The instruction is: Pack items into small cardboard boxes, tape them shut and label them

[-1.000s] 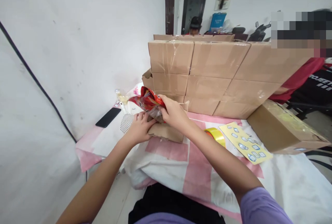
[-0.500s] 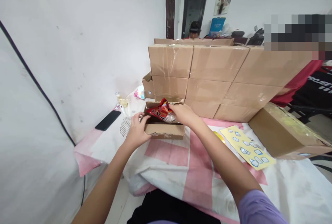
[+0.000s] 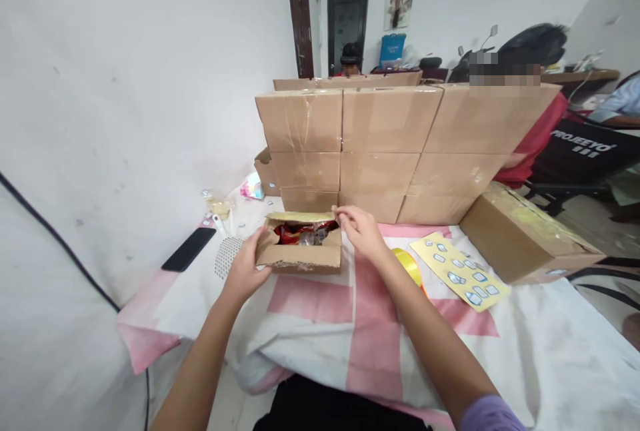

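Observation:
A small cardboard box (image 3: pixel 300 258) stands on the cloth in front of me, its flaps partly folded in over the top. Through the gap shows a red packet with a clear part (image 3: pixel 295 234), lying inside. My left hand (image 3: pixel 245 272) grips the box's left side, with the thumb at the near corner. At the back right corner, my right hand (image 3: pixel 364 232) has thumb and fingers pinched on the edge of a flap. The packet is touched by neither hand.
Stacked cardboard boxes (image 3: pixel 375 124) form a wall behind, with another box (image 3: pixel 530 238) at right. A label sheet (image 3: pixel 460 271) and yellow tape roll (image 3: pixel 407 266) lie right of my arm. A phone (image 3: pixel 190 250) and perforated white item (image 3: pixel 229 256) lie left. Other people sit beyond.
My right hand has let go of the red packet, which now lies lower inside the box, and has moved to the back right corner. The box's flaps are now folded inward.

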`<state>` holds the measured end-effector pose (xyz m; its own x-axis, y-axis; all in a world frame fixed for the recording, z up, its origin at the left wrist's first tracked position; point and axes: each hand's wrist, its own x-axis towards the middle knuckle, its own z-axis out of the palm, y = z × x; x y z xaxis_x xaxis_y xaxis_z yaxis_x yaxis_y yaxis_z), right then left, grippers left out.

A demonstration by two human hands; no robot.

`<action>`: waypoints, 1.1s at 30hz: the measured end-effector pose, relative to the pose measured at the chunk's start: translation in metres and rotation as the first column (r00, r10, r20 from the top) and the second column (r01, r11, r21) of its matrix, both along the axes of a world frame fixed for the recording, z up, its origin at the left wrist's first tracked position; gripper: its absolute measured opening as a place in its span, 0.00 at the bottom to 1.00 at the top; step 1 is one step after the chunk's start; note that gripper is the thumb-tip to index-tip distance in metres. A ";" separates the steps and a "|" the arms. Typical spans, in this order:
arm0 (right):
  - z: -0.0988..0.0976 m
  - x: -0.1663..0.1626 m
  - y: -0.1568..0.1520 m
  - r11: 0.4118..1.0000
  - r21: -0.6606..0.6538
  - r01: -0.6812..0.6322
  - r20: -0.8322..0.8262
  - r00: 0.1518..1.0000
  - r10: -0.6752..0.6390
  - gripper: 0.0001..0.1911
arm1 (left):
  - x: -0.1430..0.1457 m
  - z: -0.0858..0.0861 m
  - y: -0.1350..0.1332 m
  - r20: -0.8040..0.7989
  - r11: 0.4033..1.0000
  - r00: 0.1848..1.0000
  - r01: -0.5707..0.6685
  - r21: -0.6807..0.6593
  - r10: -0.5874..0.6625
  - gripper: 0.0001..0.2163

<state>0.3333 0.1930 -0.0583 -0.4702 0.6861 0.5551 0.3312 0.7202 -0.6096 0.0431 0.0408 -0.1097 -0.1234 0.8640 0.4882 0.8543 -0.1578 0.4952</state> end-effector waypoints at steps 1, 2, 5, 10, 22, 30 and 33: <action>-0.008 0.003 0.001 0.996 -0.027 -0.079 0.030 0.996 0.080 0.17 | 0.000 0.001 0.002 0.039 1.000 0.999 -0.008 0.001 0.008 0.36; -0.015 0.004 0.001 0.988 -0.041 -0.149 0.069 0.986 0.152 0.17 | 0.000 0.003 0.004 0.091 1.000 0.996 -0.019 0.004 0.018 0.35; -0.025 -0.001 0.001 0.981 -0.036 -0.192 0.137 0.971 0.195 0.17 | 0.001 0.010 0.011 0.260 0.996 0.962 -0.090 0.014 0.084 0.33; -0.028 -0.008 0.004 0.999 -0.045 -0.016 -0.002 1.000 0.016 0.17 | -0.016 0.034 0.015 0.132 0.987 0.991 0.015 -0.158 0.006 0.29; -0.055 -0.018 0.008 0.972 -0.233 -0.032 -0.245 0.969 -0.027 0.30 | 0.016 0.062 0.043 -0.168 0.861 0.904 0.298 -0.412 -0.393 0.27; -0.085 -0.024 0.005 0.998 -0.057 -0.036 -0.394 0.919 0.011 0.22 | 0.031 0.060 0.075 -0.236 0.910 0.953 0.078 -0.408 -0.187 0.25; -0.085 -0.023 0.005 0.994 -0.109 -0.010 -0.261 0.965 -0.019 0.16 | 0.025 0.064 0.085 -0.160 0.896 0.967 0.112 -0.429 -0.198 0.26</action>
<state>0.3103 0.1983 -0.1437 -0.3155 0.7507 0.5804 0.1531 0.6439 -0.7496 0.0678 0.1260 -0.0459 0.0893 0.9926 0.0826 0.9216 -0.1138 0.3712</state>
